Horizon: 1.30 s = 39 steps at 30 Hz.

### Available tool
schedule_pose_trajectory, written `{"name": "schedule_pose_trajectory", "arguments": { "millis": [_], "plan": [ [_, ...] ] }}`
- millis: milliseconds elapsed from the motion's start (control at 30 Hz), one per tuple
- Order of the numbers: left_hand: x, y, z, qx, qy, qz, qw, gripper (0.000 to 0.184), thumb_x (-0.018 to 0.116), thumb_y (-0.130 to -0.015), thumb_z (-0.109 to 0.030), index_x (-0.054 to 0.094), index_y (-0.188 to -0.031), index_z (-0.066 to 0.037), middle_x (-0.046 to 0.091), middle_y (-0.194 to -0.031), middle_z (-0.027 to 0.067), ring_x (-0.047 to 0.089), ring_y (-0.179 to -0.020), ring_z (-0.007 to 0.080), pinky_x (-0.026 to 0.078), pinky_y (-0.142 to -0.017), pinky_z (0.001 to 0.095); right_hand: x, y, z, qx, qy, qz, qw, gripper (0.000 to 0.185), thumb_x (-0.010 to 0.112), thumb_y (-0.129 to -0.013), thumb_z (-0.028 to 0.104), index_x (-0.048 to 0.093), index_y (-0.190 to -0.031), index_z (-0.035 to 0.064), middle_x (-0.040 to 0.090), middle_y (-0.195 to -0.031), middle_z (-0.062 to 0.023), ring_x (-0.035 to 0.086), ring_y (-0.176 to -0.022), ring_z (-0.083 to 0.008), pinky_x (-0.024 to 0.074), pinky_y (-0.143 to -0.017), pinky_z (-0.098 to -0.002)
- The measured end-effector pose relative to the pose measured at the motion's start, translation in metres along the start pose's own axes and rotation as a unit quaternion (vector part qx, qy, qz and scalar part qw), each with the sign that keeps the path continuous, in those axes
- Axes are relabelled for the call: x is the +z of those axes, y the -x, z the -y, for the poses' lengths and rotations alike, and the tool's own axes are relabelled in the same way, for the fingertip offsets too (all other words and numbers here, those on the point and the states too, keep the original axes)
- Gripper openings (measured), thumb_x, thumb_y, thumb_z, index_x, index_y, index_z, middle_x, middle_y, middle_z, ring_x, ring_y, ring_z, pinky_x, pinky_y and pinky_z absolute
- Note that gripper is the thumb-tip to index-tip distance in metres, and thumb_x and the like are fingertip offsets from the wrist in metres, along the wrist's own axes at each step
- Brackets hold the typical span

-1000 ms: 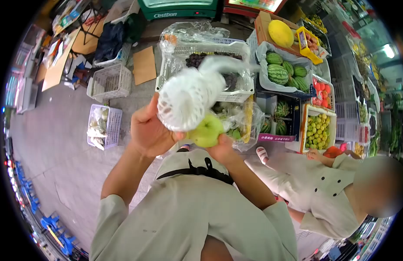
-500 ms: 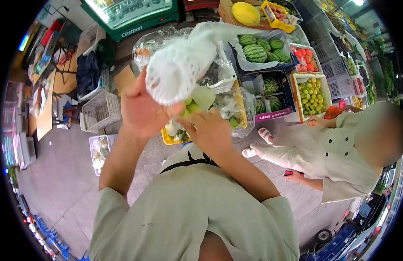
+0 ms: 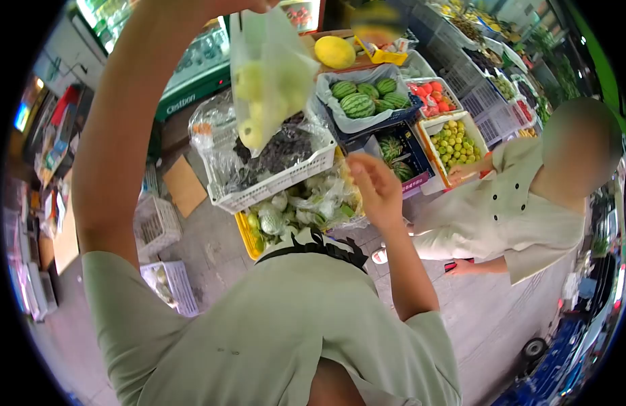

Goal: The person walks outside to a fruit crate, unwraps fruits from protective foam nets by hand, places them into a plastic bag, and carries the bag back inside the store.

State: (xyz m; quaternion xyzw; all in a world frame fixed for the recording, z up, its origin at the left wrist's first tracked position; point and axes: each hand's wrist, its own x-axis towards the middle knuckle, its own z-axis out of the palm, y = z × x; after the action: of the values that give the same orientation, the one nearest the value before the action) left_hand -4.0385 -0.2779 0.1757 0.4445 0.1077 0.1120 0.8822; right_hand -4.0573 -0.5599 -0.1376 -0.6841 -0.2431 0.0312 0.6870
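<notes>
At the top edge of the view, my left hand [image 3: 248,5] grips the top of a thin white plastic bag [image 3: 262,81]; part of the hand is cut off. Pale green round fruits show through the bag, which hangs above a white crate [image 3: 279,177] of dark grapes [image 3: 286,145]. My right hand [image 3: 379,189] is raised to the right of the bag, fingers apart and holding nothing. Below it and to the left, a yellow crate [image 3: 247,237] holds green fruit in foam nets and clear plastic.
Watermelons [image 3: 357,106], a yellow melon [image 3: 335,52] and a box of yellow-green fruit [image 3: 455,143] lie beyond my right hand. A person [image 3: 502,196] in light clothes stands at the right. A green fridge [image 3: 191,101] is upper left.
My left hand has risen with the bag, which now hangs down with fruit inside. My right hand has left the green fruit and moved right, opening. The view has turned.
</notes>
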Motion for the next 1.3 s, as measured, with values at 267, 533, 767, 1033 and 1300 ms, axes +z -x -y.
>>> {"name": "schedule_pose_trajectory", "arguments": {
  "millis": [267, 533, 767, 1033, 1300],
  "plan": [
    [0.005, -0.034, -0.025, -0.052, 0.021, 0.054, 0.997, 0.043, 0.053, -0.100, -0.021, 0.046, -0.139, -0.005, 0.046, -0.147, 0.0166, 0.045, -0.133, 0.0344, 0.036, -0.109, 0.0564, -0.054, 0.129, -0.056, 0.139, 0.061, -0.111, 0.982, 0.029, 0.067, -0.101, 0.019, 0.067, -0.124, 0.0003, 0.073, -0.098, -0.0077, 0.065, -0.086, -0.0085, 0.0515, -0.075, -0.0242],
    [-0.012, 0.006, 0.070, 0.144, -0.458, 0.283, 0.830, 0.045, 0.066, -0.093, -0.002, 0.057, -0.136, 0.003, 0.069, -0.120, 0.0141, 0.067, -0.111, 0.0188, 0.058, -0.082, 0.0299, -0.013, 0.274, -0.026, 0.222, 0.080, -0.261, 0.936, 0.035, 0.068, -0.100, 0.015, 0.061, -0.131, 0.0011, 0.072, -0.107, -0.0077, 0.067, -0.090, -0.0119, 0.0543, -0.079, -0.0275],
    [0.008, 0.128, 0.214, -0.297, -0.190, 0.319, 0.879, 0.033, 0.070, -0.096, -0.023, 0.068, -0.126, -0.008, 0.073, -0.118, 0.0049, 0.069, -0.102, 0.0127, 0.053, -0.078, 0.0277, 0.004, 0.295, 0.100, 0.095, 0.042, -0.305, 0.947, 0.091, 0.082, -0.087, 0.018, 0.027, -0.159, 0.0087, 0.052, -0.147, -0.0210, 0.069, -0.104, -0.0239, 0.0580, -0.078, -0.0340],
    [0.021, 0.252, 0.374, -0.436, -0.286, 0.431, 0.736, 0.030, 0.074, -0.094, -0.030, 0.072, -0.116, -0.010, 0.072, -0.099, -0.0015, 0.063, -0.080, 0.0058, 0.045, -0.068, 0.0233, -0.036, 0.338, 0.065, 0.076, 0.100, -0.341, 0.932, 0.082, 0.086, -0.084, 0.019, 0.043, -0.152, 0.0042, 0.064, -0.131, -0.0156, 0.069, -0.096, -0.0219, 0.0565, -0.078, -0.0321],
    [0.081, 0.328, 0.479, -0.507, -0.270, 0.454, 0.681, 0.031, 0.074, -0.093, -0.037, 0.070, -0.104, -0.008, 0.047, -0.074, -0.0085, 0.042, -0.065, 0.0038, 0.031, -0.058, 0.0224, -0.098, 0.556, 0.028, 0.278, 0.236, -0.556, 0.747, 0.048, 0.081, -0.086, 0.018, 0.066, -0.128, 0.0023, 0.071, -0.108, -0.0170, 0.070, -0.097, -0.0296, 0.0557, -0.084, -0.0376]
  ]
}}
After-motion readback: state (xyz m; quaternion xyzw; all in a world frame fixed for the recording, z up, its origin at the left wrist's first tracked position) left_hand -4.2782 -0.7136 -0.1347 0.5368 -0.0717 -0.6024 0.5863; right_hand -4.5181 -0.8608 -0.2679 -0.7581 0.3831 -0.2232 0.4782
